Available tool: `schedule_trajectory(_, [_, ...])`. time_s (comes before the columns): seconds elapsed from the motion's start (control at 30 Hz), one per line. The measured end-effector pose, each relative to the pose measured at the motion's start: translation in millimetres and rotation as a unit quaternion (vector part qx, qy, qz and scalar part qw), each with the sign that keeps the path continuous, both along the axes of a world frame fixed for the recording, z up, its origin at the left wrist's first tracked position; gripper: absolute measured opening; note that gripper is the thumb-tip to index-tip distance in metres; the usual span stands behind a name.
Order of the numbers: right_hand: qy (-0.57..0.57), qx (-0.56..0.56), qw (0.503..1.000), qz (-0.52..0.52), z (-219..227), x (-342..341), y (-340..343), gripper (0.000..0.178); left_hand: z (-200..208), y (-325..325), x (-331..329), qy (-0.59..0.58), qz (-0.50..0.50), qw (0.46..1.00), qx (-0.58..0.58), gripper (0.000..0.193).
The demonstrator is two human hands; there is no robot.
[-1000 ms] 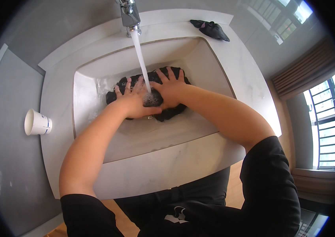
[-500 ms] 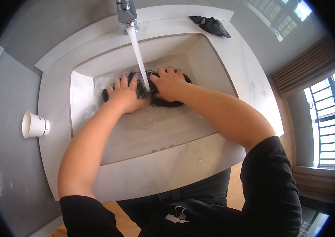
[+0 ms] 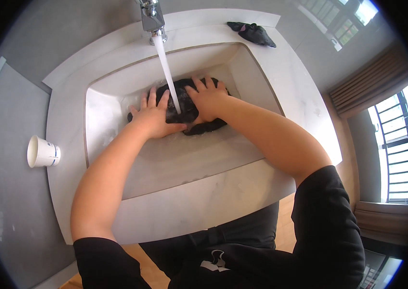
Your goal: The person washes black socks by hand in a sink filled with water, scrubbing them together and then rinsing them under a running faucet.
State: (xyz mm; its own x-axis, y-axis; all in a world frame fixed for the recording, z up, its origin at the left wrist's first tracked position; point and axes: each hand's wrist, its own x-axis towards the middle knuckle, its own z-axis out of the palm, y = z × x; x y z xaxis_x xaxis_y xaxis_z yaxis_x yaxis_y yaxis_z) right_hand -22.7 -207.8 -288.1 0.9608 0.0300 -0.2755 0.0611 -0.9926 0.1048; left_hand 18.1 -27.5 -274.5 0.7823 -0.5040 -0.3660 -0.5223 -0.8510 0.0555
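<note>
A wet black cloth (image 3: 185,102) lies bunched in the white sink basin (image 3: 175,168), in shallow water. My left hand (image 3: 150,118) presses on its left part, fingers spread and thumb pointing right. On the right part rests my right hand (image 3: 208,102), its fingers also spread across the fabric. A stream of water (image 3: 166,65) from the chrome faucet (image 3: 152,20) falls onto the cloth between my hands. The far fingertips touch the cloth; its underside is hidden.
A small dark crumpled cloth (image 3: 254,34) sits at the back right of the pale marbled countertop (image 3: 305,91). A white paper cup (image 3: 44,152) is at the counter's left edge. Grey wall panels stand behind and left; a barred window (image 3: 400,144) is at the right.
The black cloth shows higher and more spread out between my hands. My right hand has shifted slightly, and the left thumb now stretches out to the right. Water keeps running.
</note>
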Motion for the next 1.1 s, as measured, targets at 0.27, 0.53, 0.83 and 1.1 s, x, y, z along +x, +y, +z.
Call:
schedule_trajectory(0.27, [0.016, 0.0, 1.0, -0.013, 15.4, -1.7, 9.5, 0.111, 10.3, 13.9, 13.3, 0.032, -0.019, 0.999, -0.033, 0.109])
schedule_trajectory(0.53, [0.081, 0.139, 0.987, -0.01, 22.7, 14.7, -17.4, 0.092, 18.1, 15.3, 16.0, 0.006, 0.08, 0.997, -0.004, 0.107])
schedule_trajectory(0.83, [0.072, 0.223, 0.972, 0.018, 25.7, 23.4, -43.6, 0.082, 15.1, 12.2, 11.6, 0.028, 0.003, 0.999, 0.026, 0.083])
schedule_trajectory(1.1, [0.078, 0.164, 0.983, -0.006, 14.4, 32.3, -51.5, 0.079, 41.2, 19.9, 21.1, 0.18, -0.053, 0.982, 0.001, 0.107])
